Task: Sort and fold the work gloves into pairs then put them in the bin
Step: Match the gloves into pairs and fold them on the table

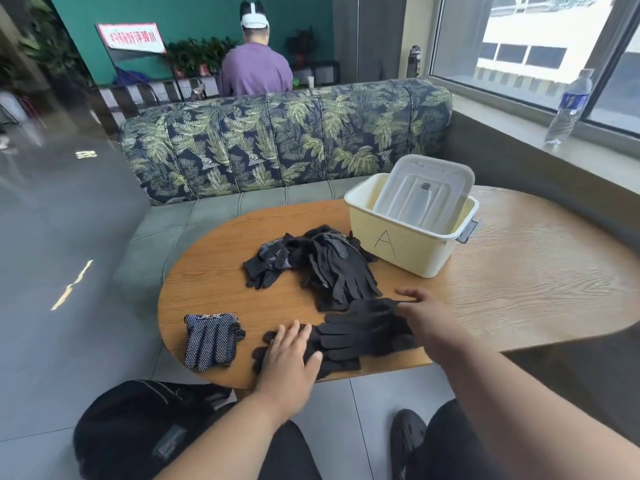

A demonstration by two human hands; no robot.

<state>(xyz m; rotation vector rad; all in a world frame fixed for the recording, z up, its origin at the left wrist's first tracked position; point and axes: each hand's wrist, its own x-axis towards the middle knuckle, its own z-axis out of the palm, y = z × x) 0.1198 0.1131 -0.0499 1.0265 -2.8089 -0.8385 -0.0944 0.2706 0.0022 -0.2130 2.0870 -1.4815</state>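
**Plain black gloves laid flat at the near edge of the table**

The person sits at a rounded wooden table, both bare arms reaching over its near edge. The left hand lies flat, fingers straight and spread, pressing down on the finger end of a plain black glove at that edge. The right hand rests on the cuff end of a second black glove lying across the first; its fingertips curl onto the fabric, though whether they pinch it I cannot tell.

Farther in on the table, toward its middle, sits a loose pile of black gloves, some showing dotted palms. At the table's near left edge, apart from the pile, a dotted glove pair lies with fingers pointing toward the person.

On the far side of the table stands the pale yellow bin, marked with a letter A, its white lid propped upright inside it.

Behind the table is a leaf-print sofa. A water bottle stands on the windowsill to the table's right.
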